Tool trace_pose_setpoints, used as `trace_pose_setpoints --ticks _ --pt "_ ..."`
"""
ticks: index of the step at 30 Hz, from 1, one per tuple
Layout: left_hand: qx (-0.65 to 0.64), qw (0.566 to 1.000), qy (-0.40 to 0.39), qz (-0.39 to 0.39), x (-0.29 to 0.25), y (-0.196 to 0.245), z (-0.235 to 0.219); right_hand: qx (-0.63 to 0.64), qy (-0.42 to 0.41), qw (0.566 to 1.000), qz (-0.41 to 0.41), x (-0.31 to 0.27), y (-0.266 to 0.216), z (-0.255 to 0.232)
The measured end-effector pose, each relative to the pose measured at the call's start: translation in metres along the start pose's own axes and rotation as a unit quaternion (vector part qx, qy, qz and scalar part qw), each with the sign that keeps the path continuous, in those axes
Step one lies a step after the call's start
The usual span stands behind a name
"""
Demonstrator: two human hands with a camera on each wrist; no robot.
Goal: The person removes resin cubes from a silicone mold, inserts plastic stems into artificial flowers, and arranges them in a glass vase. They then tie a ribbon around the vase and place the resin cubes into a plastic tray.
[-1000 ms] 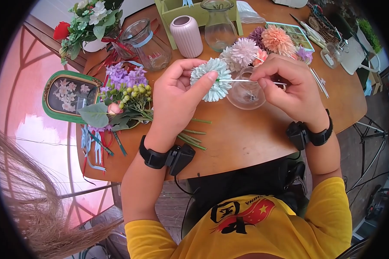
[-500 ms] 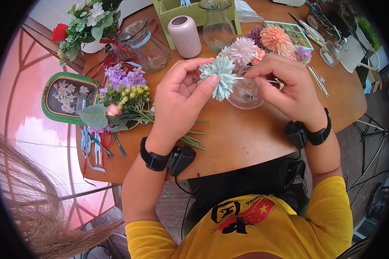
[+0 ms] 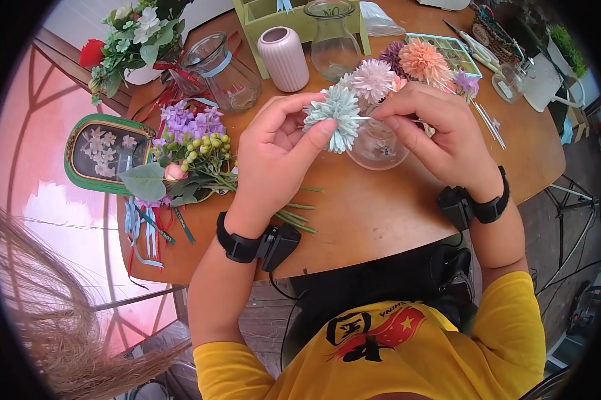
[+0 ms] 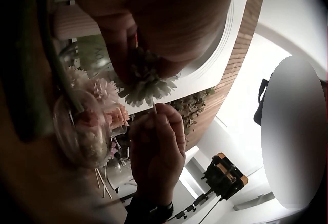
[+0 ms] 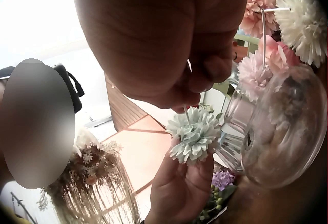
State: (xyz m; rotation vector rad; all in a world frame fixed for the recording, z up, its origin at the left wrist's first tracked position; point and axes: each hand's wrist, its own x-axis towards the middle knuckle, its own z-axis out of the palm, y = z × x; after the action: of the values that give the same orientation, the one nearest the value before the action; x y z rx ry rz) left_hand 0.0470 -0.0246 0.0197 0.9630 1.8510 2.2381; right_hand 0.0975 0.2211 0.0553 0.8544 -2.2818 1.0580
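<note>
My left hand (image 3: pixel 274 150) holds a pale mint-blue artificial flower (image 3: pixel 339 119), its thumb pressed along the petals and its other fingers behind the bloom. The flower is tilted so that its underside is toward my right hand (image 3: pixel 444 133). Between thumb and forefinger, that hand pinches a thin white stick (image 3: pixel 367 119), whose far end runs in among the petals. The right wrist view shows the stick (image 5: pixel 186 114) meeting the middle of the flower (image 5: pixel 192 138). Right below the hands is a round clear glass vase (image 3: pixel 378 155) on the table.
Pink, orange and purple artificial flowers (image 3: pixel 424 61) lie behind the right hand. A ribbed pink vase (image 3: pixel 283 60) and glass vases (image 3: pixel 334 50) stand at the back. Left lie a bouquet with green berries (image 3: pixel 200 150) and a green-framed picture (image 3: pixel 104 150). White sticks (image 3: pixel 490 127) lie right.
The flower has turned in my left hand, hiding the green piece at its base. My right hand has moved slightly left, and less of the stick shows between hand and bloom.
</note>
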Motion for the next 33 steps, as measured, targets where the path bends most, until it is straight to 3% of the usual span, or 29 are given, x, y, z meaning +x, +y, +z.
trace_pose_setpoints --ticks 2,8,17,23,24,28,31,33 --pt "0.006 1.000 -0.001 0.004 0.000 -0.001 0.000 -0.010 0.001 1.000 -0.007 -0.001 0.002 0.000" --pt "0.012 1.000 -0.009 0.007 -0.001 0.000 0.001 0.117 0.038 0.991 0.061 -0.007 0.003 0.009" --pt "0.027 1.000 -0.004 -0.004 -0.001 0.010 0.008 0.105 0.016 0.992 0.067 -0.008 0.003 0.006" --pt "0.016 0.999 0.046 -0.016 -0.001 0.013 0.005 0.065 0.090 0.991 0.078 -0.004 0.008 -0.003" --pt "0.021 0.998 0.059 -0.024 0.000 0.015 0.004 0.108 0.115 0.981 0.116 -0.002 0.005 -0.006" --pt "0.088 0.993 0.083 -0.015 0.002 0.010 0.002 0.060 0.215 0.965 0.134 -0.005 0.038 -0.019" --pt "0.106 0.990 0.085 -0.021 0.001 0.010 0.004 -0.011 0.250 0.959 0.133 -0.003 0.051 -0.025" --pt "0.107 0.991 0.079 -0.023 0.000 0.007 0.004 -0.087 0.231 0.951 0.184 -0.001 0.045 -0.025"
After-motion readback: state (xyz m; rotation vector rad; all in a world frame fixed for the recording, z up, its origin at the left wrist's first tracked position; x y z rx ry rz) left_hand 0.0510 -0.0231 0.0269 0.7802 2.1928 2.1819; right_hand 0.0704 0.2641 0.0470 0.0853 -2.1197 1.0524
